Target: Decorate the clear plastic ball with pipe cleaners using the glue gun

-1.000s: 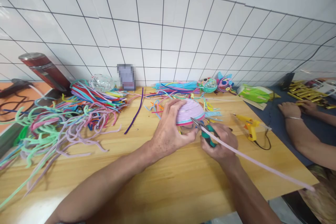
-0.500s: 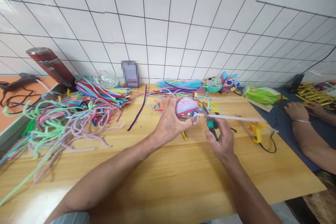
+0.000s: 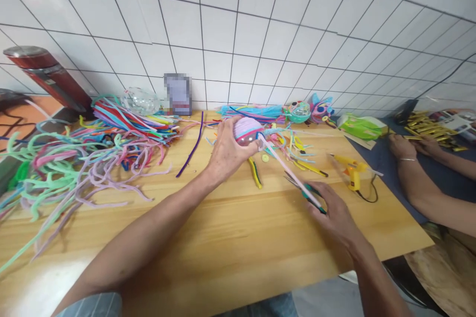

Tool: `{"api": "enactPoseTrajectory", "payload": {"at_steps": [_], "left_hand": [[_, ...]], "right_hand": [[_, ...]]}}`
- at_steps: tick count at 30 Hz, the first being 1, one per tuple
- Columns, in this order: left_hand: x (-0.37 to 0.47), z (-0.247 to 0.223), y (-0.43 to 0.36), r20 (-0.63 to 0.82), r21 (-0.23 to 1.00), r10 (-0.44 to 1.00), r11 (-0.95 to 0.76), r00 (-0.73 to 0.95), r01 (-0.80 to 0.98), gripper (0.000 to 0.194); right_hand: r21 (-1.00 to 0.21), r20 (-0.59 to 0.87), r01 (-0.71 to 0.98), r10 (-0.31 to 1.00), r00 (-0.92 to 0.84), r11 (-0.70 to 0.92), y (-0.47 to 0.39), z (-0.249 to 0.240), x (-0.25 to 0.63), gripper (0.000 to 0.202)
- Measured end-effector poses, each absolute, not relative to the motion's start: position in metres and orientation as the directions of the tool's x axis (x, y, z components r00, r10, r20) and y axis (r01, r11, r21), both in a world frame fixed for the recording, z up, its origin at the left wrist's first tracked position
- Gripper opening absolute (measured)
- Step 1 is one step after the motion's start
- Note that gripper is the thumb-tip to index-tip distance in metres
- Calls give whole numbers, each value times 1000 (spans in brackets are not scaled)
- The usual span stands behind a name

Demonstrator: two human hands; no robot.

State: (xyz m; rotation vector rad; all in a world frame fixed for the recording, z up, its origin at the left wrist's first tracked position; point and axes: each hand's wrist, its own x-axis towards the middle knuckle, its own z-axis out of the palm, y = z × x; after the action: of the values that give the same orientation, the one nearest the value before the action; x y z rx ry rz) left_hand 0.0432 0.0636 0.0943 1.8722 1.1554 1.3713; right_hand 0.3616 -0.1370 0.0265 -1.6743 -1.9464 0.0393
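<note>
My left hand is wrapped round a clear plastic ball, its upper part covered with coiled lilac pipe cleaner and a pink and blue band. A pale pink pipe cleaner runs from the ball's right side down towards my right hand. That hand is closed on green-handled pliers, whose jaws look parted. The strand passes over the pliers; whether my fingers also pinch it I cannot tell. Yellow-and-black handles of another tool lie just below the ball.
Tangled pipe cleaners cover the table's left side, near a red flask. A purple pipe cleaner lies alone. Decorated balls stand by the wall. On the right are a yellow glue gun and another person's hands.
My right hand and the pliers have moved down and to the right, away from the ball. The pale pink strand now slants downward instead of stretching sideways. The view has shifted slightly.
</note>
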Motion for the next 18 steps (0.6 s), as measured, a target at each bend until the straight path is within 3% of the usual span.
{"api": "enactPoseTrajectory", "payload": {"at_steps": [5,9,11,13,16,18], "left_hand": [[39,96,67,510,801,856,-508,85,318,70],[40,98,61,537,772,836,-539,108,337,71],[43,99,55,550,752,824,-558,134,349,72],[46,99,48,567,733,810,-580,153,356,72],[51,100,39,592,713,791,-603,154,358,72],[52,99,35,602,704,783,-613,157,358,72]], "right_hand": [[-123,376,988,926,-37,90,-148,0,401,44],[-125,438,985,898,-52,117,-141,11,407,47],[-224,477,967,879,-2,124,-133,30,386,47],[-406,455,907,886,90,116,-123,52,349,41],[-713,310,694,931,191,95,-101,80,280,36],[-850,233,516,955,182,109,-85,89,243,33]]}}
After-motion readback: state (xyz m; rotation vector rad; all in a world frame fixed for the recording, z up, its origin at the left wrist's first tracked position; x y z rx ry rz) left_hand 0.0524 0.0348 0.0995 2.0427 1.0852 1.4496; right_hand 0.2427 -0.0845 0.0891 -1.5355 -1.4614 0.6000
